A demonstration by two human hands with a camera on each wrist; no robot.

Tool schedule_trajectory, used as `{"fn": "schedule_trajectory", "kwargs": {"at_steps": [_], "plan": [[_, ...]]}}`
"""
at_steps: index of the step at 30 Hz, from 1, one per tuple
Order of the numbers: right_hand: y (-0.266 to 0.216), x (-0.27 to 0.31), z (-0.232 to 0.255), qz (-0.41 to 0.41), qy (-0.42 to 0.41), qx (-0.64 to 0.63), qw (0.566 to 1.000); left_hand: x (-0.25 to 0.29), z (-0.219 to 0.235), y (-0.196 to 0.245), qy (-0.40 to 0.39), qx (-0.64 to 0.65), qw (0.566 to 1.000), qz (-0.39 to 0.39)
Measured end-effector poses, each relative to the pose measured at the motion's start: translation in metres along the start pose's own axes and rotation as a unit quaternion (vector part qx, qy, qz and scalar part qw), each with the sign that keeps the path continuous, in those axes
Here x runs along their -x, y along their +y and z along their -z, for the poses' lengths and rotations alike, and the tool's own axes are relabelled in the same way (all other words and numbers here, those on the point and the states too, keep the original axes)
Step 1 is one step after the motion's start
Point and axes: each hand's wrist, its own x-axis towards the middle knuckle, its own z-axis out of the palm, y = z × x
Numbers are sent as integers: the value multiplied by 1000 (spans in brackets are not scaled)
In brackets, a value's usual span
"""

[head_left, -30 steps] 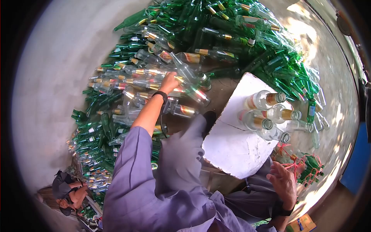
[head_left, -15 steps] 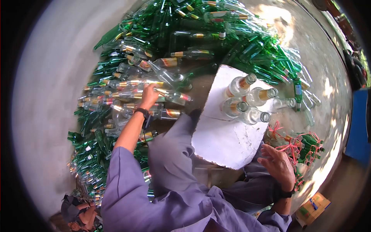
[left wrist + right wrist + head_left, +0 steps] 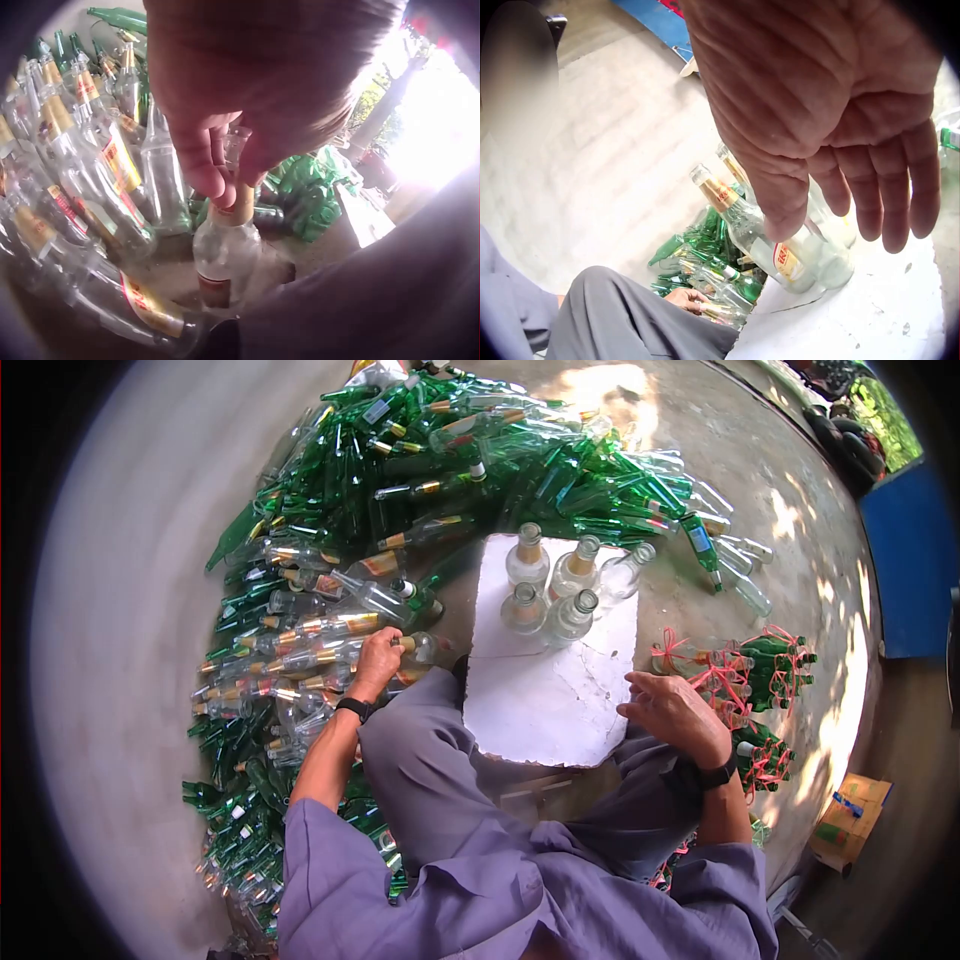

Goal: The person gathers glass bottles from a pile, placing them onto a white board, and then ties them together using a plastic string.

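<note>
My left hand pinches the neck of a clear bottle beside the pile; in the left wrist view the fingers close round the gold-wrapped neck of that bottle, which hangs roughly upright. Several clear bottles stand grouped on the far part of a white board. Over the board's right edge my right hand hovers with relaxed fingers, holding nothing. The right wrist view has the right hand in front of standing clear bottles, with its fingers extended.
A large heap of green bottles and clear ones curves round the far and left sides. Bundles of bottles tied with red string lie at the right. A cardboard box and a blue panel are further right.
The view has turned, so the board now appears more upright and central. My left hand still grips a bottle neck at the pile's edge; my right hand has come nearer the board.
</note>
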Motion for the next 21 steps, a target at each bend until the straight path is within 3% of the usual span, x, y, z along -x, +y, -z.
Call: {"fn": "schedule_trajectory", "kwargs": {"at_steps": [5, 9, 11, 15, 17, 19, 21], "plan": [[14, 4, -4, -29, -5, -2, 1000, -8, 38, 32, -40, -25, 998, -48], [21, 3, -5, 4, 36, 5, 999, 3, 78, 63, -26, -67, 992, -101], [25, 3, -5, 25, -2, -30, 999, 14, 104, 93, -18, -79, 988, -134], [10, -3, -4, 38, -50, -13, 998, 35, 153, 146, -8, -58, 984, -167], [-12, 2, -8, 62, -4, 10, 998, 50, 177, 180, 2, -64, 987, -147], [-41, 2, -11, 66, -30, -1, 997, 65, 195, 209, 19, -62, 982, -177], [-57, 0, -21, 120, -31, -44, 991, 77, 206, 231, 12, -47, 982, -185]]}}
